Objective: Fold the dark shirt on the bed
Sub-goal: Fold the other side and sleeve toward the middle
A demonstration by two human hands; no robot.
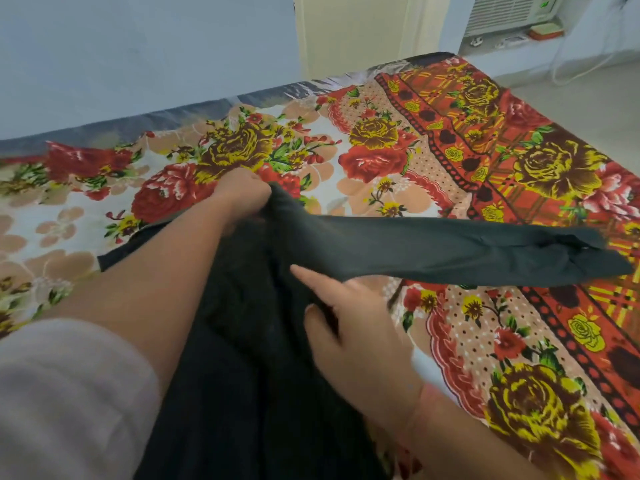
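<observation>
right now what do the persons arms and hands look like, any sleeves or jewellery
Both hands are bare, with no gloves. The left hand leads back along a bare forearm to a loose, pale pinkish-beige sleeve pushed up near the elbow. The right hand shows a bare wrist; no ring or watch is visible, and no sleeve on that arm.

The dark shirt (249,341) is spread on the flowery bed (519,341), pinched by the left hand (239,195) and touched by the right hand (360,337).

matt dark cloth shirt (415,244) — printed cloth bedsheet (381,161)
</observation>
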